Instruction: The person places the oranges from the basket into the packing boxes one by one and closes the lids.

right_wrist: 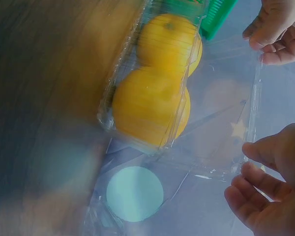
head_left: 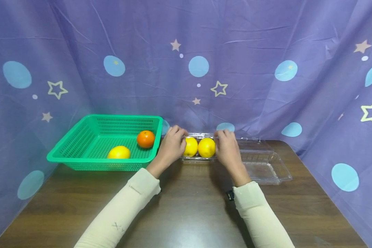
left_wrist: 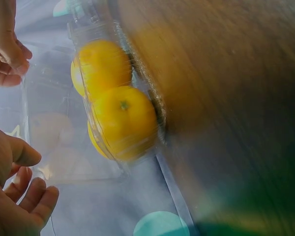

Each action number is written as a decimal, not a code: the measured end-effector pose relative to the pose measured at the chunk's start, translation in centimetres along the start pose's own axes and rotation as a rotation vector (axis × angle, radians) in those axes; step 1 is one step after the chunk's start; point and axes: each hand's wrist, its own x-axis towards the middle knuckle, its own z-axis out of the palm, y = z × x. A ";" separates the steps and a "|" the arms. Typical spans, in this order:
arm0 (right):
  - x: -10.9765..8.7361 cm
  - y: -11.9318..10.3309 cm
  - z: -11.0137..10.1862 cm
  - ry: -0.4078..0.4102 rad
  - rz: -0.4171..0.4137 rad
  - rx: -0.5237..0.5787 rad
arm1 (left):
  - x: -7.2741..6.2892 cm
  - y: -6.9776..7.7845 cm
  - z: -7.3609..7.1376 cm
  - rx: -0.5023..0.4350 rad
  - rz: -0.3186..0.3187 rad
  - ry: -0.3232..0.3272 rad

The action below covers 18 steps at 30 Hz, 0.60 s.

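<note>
A clear plastic clamshell box (head_left: 197, 159) holds two yellow-orange citrus fruits (head_left: 206, 148) side by side. Its hinged lid (right_wrist: 221, 113) is raised, standing up behind the fruits. My left hand (head_left: 173, 142) pinches one corner of the lid's edge between thumb and fingers. At the other corner, my right hand (head_left: 227, 147) pinches the same edge, as the right wrist view shows. The fruits sit lower in the box, apart from both hands.
On the left stands a green plastic basket (head_left: 80, 160) with an orange fruit (head_left: 146, 139) and a yellow fruit (head_left: 119, 152) inside. Another clear plastic box (head_left: 261, 170) lies open on the right of the brown table (head_left: 186, 206). A purple patterned curtain (head_left: 161, 75) hangs behind.
</note>
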 end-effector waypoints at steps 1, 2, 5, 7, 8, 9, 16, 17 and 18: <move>0.0 0.0 0.0 -0.009 -0.008 -0.005 | -0.1 -0.1 0.0 -0.003 0.007 0.000; -0.1 0.0 -0.1 -0.024 -0.016 -0.012 | -0.1 -0.2 -0.1 -0.004 0.016 0.001; -0.3 0.2 -0.2 -0.065 -0.042 -0.037 | -0.3 -0.3 -0.2 -0.008 0.044 0.001; -0.5 0.3 -0.3 -0.093 -0.056 -0.062 | -0.5 -0.4 -0.3 -0.004 0.059 -0.004; -0.6 0.4 -0.3 -0.105 -0.063 -0.073 | -0.6 -0.4 -0.4 0.000 0.065 -0.009; -0.7 0.4 -0.3 -0.112 -0.071 -0.081 | -0.7 -0.4 -0.4 0.008 0.069 -0.014; -1.3 0.6 -0.2 -0.140 -0.191 -0.145 | -1.6 -0.5 -0.4 0.056 0.100 -0.047; -1.4 0.7 -0.1 -0.143 -0.211 -0.154 | -1.7 -0.5 -0.4 0.061 0.101 -0.057; -1.5 0.7 0.0 -0.147 -0.232 -0.162 | -1.9 -0.4 -0.4 0.065 0.102 -0.066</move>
